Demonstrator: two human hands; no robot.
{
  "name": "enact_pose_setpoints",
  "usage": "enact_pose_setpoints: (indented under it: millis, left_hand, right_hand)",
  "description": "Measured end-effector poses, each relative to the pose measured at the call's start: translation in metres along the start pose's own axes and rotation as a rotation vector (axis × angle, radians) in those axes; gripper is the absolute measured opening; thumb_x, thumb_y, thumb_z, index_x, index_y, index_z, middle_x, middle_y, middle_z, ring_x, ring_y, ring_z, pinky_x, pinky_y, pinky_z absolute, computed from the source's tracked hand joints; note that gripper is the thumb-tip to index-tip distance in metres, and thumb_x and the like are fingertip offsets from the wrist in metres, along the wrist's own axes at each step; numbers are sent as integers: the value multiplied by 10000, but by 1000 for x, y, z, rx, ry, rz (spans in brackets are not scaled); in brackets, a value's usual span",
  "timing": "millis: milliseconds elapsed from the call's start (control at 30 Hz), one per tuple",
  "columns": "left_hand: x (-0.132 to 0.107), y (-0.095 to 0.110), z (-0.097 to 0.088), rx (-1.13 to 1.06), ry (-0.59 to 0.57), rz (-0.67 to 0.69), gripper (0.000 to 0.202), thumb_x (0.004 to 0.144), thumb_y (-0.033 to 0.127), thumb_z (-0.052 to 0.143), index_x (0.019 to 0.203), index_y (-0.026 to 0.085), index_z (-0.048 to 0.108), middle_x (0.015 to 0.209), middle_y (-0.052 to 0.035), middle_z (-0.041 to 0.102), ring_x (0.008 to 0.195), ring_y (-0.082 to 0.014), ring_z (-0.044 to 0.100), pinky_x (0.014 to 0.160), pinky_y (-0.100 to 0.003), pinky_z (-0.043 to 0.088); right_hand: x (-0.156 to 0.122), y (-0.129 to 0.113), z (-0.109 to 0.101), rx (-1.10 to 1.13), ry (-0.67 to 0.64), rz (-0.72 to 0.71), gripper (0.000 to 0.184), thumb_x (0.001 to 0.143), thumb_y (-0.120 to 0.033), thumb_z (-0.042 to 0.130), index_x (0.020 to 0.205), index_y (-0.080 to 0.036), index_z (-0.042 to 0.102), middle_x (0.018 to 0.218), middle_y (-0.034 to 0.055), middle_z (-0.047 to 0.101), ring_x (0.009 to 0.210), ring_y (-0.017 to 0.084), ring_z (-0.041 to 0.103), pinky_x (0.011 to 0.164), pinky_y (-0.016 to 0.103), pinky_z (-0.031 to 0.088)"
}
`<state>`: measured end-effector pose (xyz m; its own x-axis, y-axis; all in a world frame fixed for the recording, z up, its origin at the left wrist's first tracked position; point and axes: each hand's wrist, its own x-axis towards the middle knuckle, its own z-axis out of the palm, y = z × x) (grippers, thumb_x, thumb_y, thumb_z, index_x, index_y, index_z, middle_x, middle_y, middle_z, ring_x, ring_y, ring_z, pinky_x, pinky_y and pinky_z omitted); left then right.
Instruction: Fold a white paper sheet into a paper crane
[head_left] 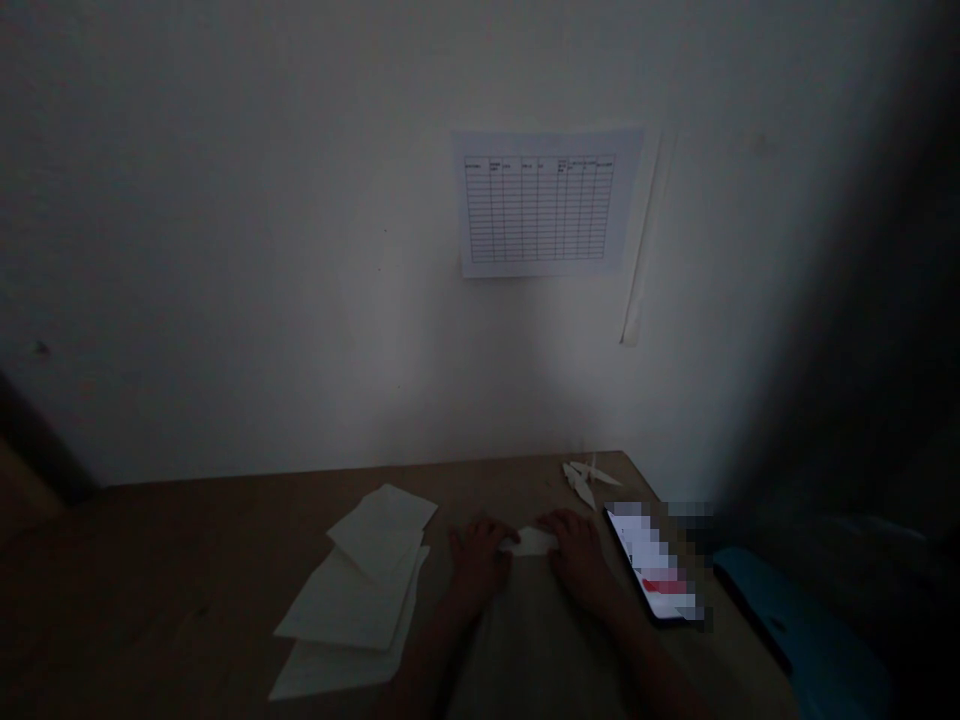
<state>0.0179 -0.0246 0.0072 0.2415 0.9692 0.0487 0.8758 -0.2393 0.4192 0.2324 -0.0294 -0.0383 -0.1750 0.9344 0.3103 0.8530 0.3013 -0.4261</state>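
A small folded strip of white paper (533, 542) lies on the table between my two hands. My left hand (482, 552) grips its left end, thumb and fingertips on the paper. At the other end, my right hand (576, 550) is closed on the right edge in much the same way. Dim light hides the exact finger positions. Just beyond my right hand lie folded paper pieces (581, 487) with pointed ends. Left of my left hand is a loose stack of pale paper sheets (352, 600), overlapping at angles.
A phone (654, 565) with a lit, blurred screen lies right of my right forearm, near the edge of the brown table (187, 590). A blue chair (810, 630) stands beyond that edge. On the wall behind hangs a printed table sheet (540, 210).
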Motion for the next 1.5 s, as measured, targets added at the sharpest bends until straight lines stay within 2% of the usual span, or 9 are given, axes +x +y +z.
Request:
enact_pose_setpoints:
  millis: [167,300,400,600,767,900,1067,1233,1500]
  left_hand:
    - [-4,6,-2,24,43,-40,419,880,148,565,1197,369,727,1338,-16,673,1382,-286,503,1247,-629,130]
    - [-2,6,-1,-7,130,-46,449,870,134,572,1215,373,732,1341,-17,669,1346,-275,525,1219,-557,242]
    - [-1,5,-1,-11,172,-34,400,873,145,593,1152,370,769,1343,-17,668,1334,-269,529,1190,-495,300]
    - [-4,8,-3,11,142,-5,244,942,328,641,1090,426,809,1390,-8,655,1349,-312,505,1208,-557,255]
    - [-7,13,-5,21,123,-1,253,973,373,625,1148,435,797,1418,-22,645,1377,-332,474,1205,-600,243]
    - [-7,14,-4,46,119,-23,282,983,370,609,1203,424,776,1410,-39,647,1376,-329,471,1206,-619,229]
    - [-7,14,-1,61,134,-18,327,1004,453,591,1290,391,738,1436,-60,638,1387,-340,465,1207,-612,230]
    - [-7,9,3,62,112,16,450,964,589,615,1364,395,686,1494,-72,600,1426,-369,428,1216,-670,168]
    - [-5,0,-2,88,19,58,454,948,378,621,1399,425,652,1549,-53,554,1455,-356,411,1233,-677,151]
  right_hand:
    - [-2,2,4,-25,98,-15,512,819,-104,545,1291,-242,688,1374,114,629,1340,292,518,1156,445,365]
    - [-1,2,3,-5,124,-6,444,837,-138,578,1254,-231,700,1301,112,668,1265,290,567,1095,416,412]
    - [-1,-2,-1,-8,131,-3,428,855,-154,587,1261,-240,691,1265,91,696,1230,279,591,1105,426,389]
    - [-1,-10,-9,-76,135,20,317,926,-228,594,1219,-262,709,1233,75,726,1214,292,606,1179,527,260]
    - [1,-12,-12,-90,100,18,192,960,-298,609,1078,-256,755,1108,78,746,1131,291,628,1156,530,283]
    - [2,-15,-14,-79,89,32,219,990,-264,556,956,-256,772,1041,58,745,1101,260,629,1172,524,256]
    - [-2,-24,-21,3,11,-43,218,968,-226,585,994,-291,791,1141,47,728,1152,246,594,1135,465,314]
    - [-4,-27,-24,48,23,-82,281,954,-177,568,1043,-317,795,1284,34,694,1254,248,539,1131,456,336]
    - [1,-18,-24,22,99,-83,334,893,-81,544,1068,-263,763,1345,58,692,1302,263,539,1123,456,383]
